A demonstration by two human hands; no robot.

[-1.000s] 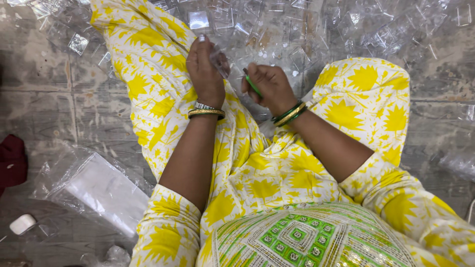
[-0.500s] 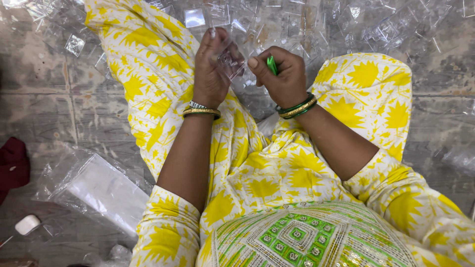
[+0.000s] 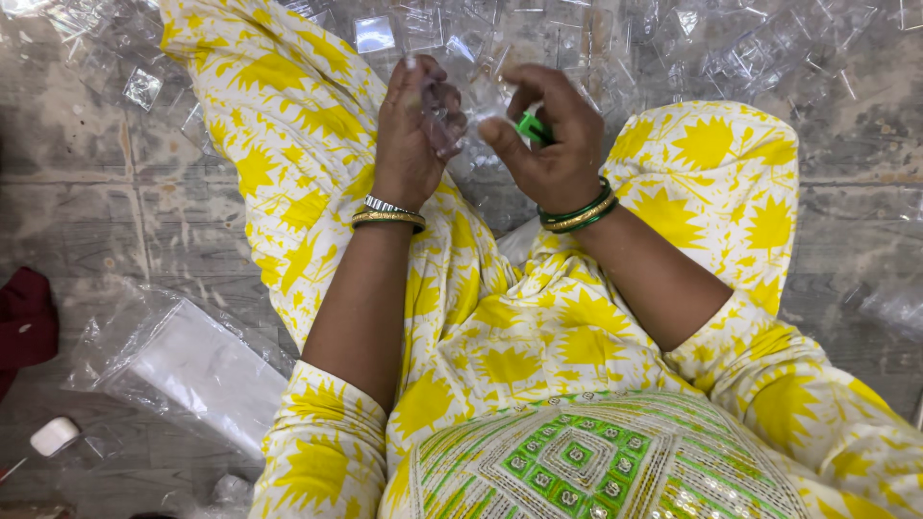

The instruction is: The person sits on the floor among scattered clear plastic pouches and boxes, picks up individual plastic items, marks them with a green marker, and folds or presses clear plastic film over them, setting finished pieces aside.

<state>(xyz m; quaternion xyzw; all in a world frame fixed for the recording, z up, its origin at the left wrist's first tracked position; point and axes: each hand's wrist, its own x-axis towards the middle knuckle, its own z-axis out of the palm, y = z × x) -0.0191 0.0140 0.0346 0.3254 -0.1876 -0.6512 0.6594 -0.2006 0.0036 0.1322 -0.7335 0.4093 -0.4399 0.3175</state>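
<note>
Grey, worn floor boards [image 3: 115, 221] lie under you, strewn along the top with a heap of small clear plastic pieces [image 3: 673, 48]; you sit cross-legged in yellow-and-white patterned cloth, knees spread to either side. Your left hand [image 3: 409, 135] is raised over your lap with its fingers curled shut around a small clear plastic piece [image 3: 444, 120], held at the fingertips. Your right hand [image 3: 548, 144] sits just beside it, fingers bent in a pinch on a small green piece [image 3: 529, 127] — only part of that piece shows past the thumb. The two hands are close, nearly touching, above the gap between your knees. To your left on the floor lies a clear plastic bag [image 3: 183, 365] with something white inside, a dark red cloth [image 3: 24, 322] at the edge, and a small white object [image 3: 53, 435] near the bag's corner.
</note>
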